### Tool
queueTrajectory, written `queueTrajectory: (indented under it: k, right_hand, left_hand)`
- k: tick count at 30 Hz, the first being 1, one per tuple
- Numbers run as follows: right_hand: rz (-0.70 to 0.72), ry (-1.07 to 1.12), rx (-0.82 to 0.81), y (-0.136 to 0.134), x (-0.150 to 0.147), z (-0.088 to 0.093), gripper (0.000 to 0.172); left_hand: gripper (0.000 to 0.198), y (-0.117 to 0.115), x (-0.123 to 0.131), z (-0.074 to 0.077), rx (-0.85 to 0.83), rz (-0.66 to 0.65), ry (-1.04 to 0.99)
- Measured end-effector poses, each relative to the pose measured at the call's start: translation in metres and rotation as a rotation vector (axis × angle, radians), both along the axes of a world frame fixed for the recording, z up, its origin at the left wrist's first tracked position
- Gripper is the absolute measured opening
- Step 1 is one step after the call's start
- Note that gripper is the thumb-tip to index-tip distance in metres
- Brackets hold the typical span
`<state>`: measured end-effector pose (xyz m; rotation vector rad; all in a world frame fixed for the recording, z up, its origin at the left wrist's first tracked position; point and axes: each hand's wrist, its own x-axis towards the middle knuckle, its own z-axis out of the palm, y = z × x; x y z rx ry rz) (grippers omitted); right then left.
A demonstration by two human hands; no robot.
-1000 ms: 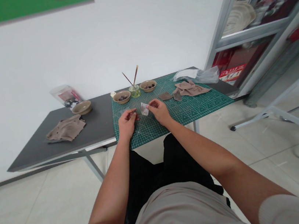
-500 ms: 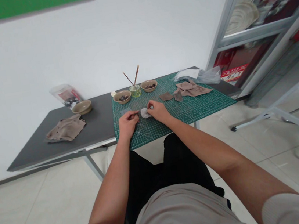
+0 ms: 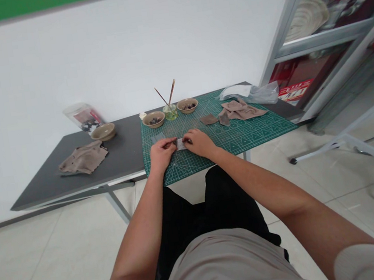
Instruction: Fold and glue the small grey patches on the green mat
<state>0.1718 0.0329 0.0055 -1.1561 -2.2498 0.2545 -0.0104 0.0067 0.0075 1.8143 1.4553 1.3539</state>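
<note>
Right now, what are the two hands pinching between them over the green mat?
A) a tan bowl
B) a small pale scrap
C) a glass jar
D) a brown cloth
B. The fingers of the left hand and right hand meet on the small pale scrap, above the green cutting mat.

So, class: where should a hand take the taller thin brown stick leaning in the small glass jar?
Pinch the taller stick near its free upper end, coming from above: it rises well clear of the glass jar, while a round tan bowl and another flank the jar, crowding a low approach.
</note>
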Motion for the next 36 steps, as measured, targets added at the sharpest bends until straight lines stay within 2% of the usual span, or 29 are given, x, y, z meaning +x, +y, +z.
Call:
queueTrajectory:
  k: [4,8,12,15,18,26,31,36]
  right_hand:
    - [0.067,0.096,-0.054,-0.004,-0.008,0.004,0.017]
    - [0.028,0.155,-0.120,-0.007,-0.009,0.007,0.018]
    - [-0.032,0.257,-0.201,-0.008,-0.006,0.005,0.020]
    - [-0.039,0.330,-0.238,-0.008,-0.004,0.003,0.025]
    - [-0.031,0.368,-0.268,-0.007,-0.003,0.001,0.020]
    - [-0.089,0.317,-0.210,-0.009,-0.003,0.000,0.017]
    - [-0.022,0.344,-0.208,-0.010,-0.001,0.000,0.015]
    - [0.007,0.328,-0.211,-0.009,0.000,0.000,0.015]
  left_hand:
    - [0.027,-0.002,0.001,0.001,-0.038,0.008,0.025]
    - [0.028,-0.002,0.002,0.000,0.001,-0.006,0.076]
    - [0.022,0.000,0.002,-0.002,0.028,-0.064,0.116]
    - [0.019,0.002,0.003,-0.004,-0.023,-0.068,0.076]
    - [0.019,0.002,0.004,-0.007,-0.076,-0.069,-0.018]
    - [0.014,0.002,0.006,-0.010,-0.071,-0.092,0.036]
    - [0.015,-0.002,0.008,-0.006,-0.045,-0.044,0.098]
    - [0.019,-0.003,0.008,-0.004,-0.059,-0.079,0.098]
